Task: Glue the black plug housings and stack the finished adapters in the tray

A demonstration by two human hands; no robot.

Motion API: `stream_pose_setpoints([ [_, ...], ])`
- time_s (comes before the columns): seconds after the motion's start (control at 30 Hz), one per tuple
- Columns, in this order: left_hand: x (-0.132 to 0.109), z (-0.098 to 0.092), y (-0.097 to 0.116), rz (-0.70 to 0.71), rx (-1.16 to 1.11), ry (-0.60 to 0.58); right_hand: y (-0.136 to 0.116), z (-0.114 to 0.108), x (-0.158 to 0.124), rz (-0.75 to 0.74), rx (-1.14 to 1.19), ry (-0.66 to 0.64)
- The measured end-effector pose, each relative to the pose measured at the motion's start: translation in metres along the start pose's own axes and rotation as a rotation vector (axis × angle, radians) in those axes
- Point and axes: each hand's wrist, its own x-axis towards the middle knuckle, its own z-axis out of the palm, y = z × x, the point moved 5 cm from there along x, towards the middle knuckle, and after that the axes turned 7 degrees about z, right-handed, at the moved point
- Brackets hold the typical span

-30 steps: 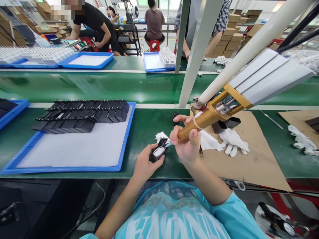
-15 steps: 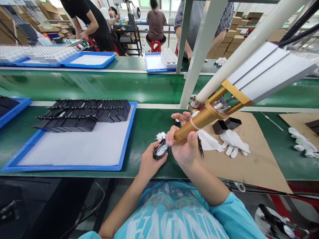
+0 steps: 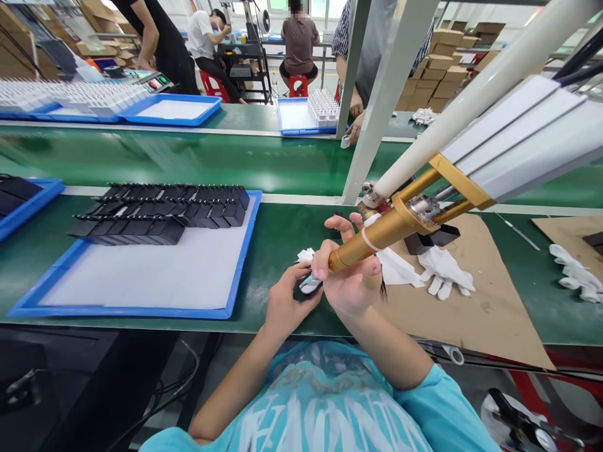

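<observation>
My left hand point(image 3: 286, 301) grips a small black open-topped case point(image 3: 305, 295) with something white inside. The case is partly hidden by the fingers. My right hand point(image 3: 346, 279) is closed around the lower end of a gold-coloured cylindrical tool point(image 3: 360, 248), which slants down to the left. A thin bluish tip on the tool points into the case. Behind the left fingers lies a crumpled white tissue point(image 3: 306, 255). Dark tweezers point(image 3: 384, 290) lie beside my right wrist, mostly covered.
A blue-rimmed tray point(image 3: 160, 312) at left bears rows of black cases point(image 3: 155, 213). A white glove point(image 3: 445, 273) lies on cardboard point(image 3: 485, 301) at right. A white post point(image 3: 377, 100) and slanted pipe point(image 3: 424, 147) rise ahead. Co-workers stand and sit beyond the green bench.
My hands and the case have shifted slightly, and the case is now more covered by my fingers. The tool leans a little flatter. Across the bench a co-worker's hand has come down with a small white piece.
</observation>
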Motion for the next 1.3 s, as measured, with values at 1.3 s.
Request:
stream_pose_setpoints([
  [1.3, 0.021, -0.015, -0.029, 0.083, 0.043, -0.271, -0.023, -0.055, 0.004, -0.090, -0.053, 0.048],
])
